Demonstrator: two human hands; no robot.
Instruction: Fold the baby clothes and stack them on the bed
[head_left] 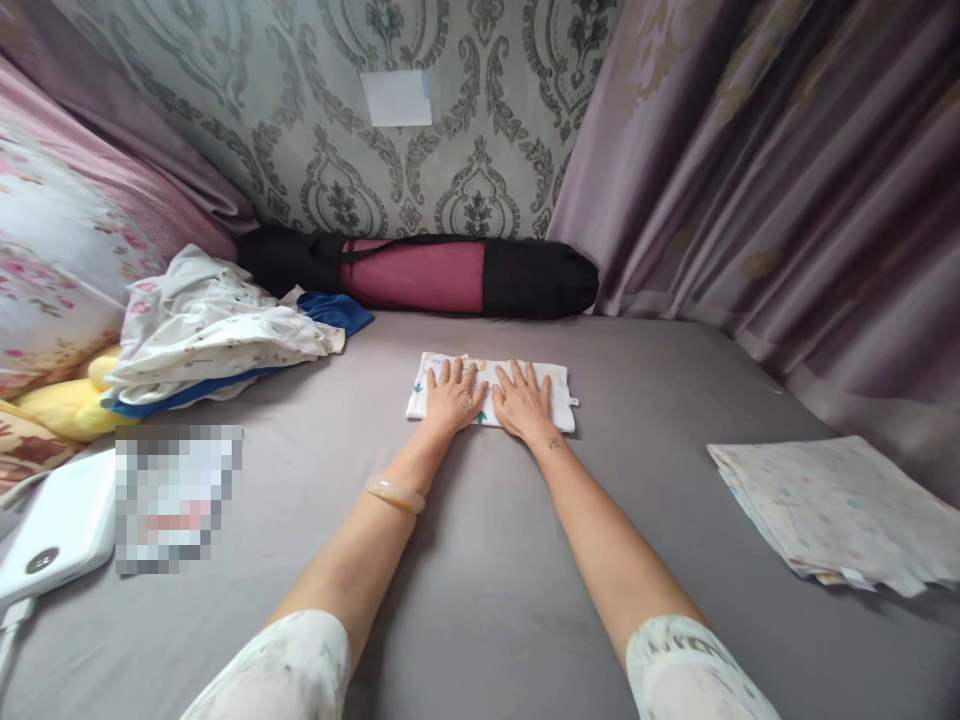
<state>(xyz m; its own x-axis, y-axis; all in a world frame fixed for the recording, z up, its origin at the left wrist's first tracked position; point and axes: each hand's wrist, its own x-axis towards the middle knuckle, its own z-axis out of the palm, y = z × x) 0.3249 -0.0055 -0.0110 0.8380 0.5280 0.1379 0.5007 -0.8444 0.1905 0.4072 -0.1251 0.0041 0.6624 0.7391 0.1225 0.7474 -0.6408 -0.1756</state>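
Note:
A white printed cloth, folded into a flat rectangle with a small tag at its right end, lies on the grey sheet. My left hand rests palm down on its left half, fingers spread. On the right half my right hand lies flat too, with the fingers apart. Both hands touch the cloth from above without gripping it, and they cover much of its print.
Crumpled clothes are piled at the left beside a yellow plush toy. A white power bank with a cable sits nearer. Folded cloths lie at the right. Along the wall stretches a black and pink rolled bag.

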